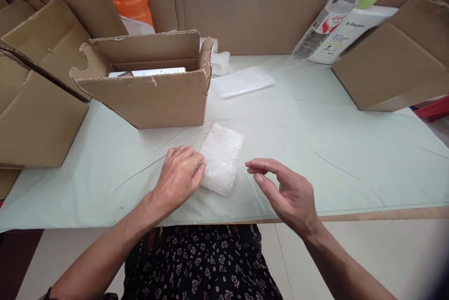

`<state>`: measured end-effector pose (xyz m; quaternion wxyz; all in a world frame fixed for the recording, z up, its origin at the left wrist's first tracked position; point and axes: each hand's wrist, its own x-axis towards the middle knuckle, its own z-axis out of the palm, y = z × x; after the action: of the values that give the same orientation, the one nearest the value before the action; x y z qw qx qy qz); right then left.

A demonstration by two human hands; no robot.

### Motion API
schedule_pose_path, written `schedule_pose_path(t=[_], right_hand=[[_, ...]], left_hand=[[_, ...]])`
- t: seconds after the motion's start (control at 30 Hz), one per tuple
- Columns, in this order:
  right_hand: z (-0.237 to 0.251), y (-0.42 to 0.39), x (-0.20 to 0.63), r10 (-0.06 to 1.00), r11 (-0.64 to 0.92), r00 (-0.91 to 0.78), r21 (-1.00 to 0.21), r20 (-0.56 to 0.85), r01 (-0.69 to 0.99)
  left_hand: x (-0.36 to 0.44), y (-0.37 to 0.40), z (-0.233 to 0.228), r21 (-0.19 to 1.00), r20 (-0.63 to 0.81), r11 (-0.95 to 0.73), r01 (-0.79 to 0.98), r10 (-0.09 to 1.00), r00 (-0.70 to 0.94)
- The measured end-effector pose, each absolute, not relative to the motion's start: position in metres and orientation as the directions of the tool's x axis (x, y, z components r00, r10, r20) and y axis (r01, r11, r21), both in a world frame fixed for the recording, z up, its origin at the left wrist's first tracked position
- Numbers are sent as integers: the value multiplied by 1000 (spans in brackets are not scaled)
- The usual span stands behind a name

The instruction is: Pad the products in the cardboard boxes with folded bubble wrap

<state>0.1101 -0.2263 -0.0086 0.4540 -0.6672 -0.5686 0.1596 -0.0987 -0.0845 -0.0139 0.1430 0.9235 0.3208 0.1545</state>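
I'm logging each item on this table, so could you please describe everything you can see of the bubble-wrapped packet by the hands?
The bubble-wrapped packet is a small, roughly rectangular bundle of white, translucent bubble wrap; its contents cannot be seen. It lies flat and slightly askew on the pale green table cover, just in front of the open cardboard box. The left hand touches its left edge; the right hand hovers open beside it, not touching.

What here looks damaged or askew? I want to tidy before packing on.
The open cardboard box has ragged, torn flap edges, and its right flap is ripped. Behind it, a clear plastic bottle leans tilted against the cardboard wall. The bubble-wrapped bundle under the left hand looks intact.
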Motion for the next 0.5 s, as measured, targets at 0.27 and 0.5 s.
schedule_pose_path(t=[0.27, 0.5], right_hand=[[-39, -218, 69, 949, 245, -132, -406, 287, 880], [-48, -211, 72, 940, 250, -44, -593, 338, 765]], left_hand=[[-86, -70, -41, 435, 121, -697, 570, 672, 730], [-129, -98, -23, 544, 293, -796, 266, 477, 828]])
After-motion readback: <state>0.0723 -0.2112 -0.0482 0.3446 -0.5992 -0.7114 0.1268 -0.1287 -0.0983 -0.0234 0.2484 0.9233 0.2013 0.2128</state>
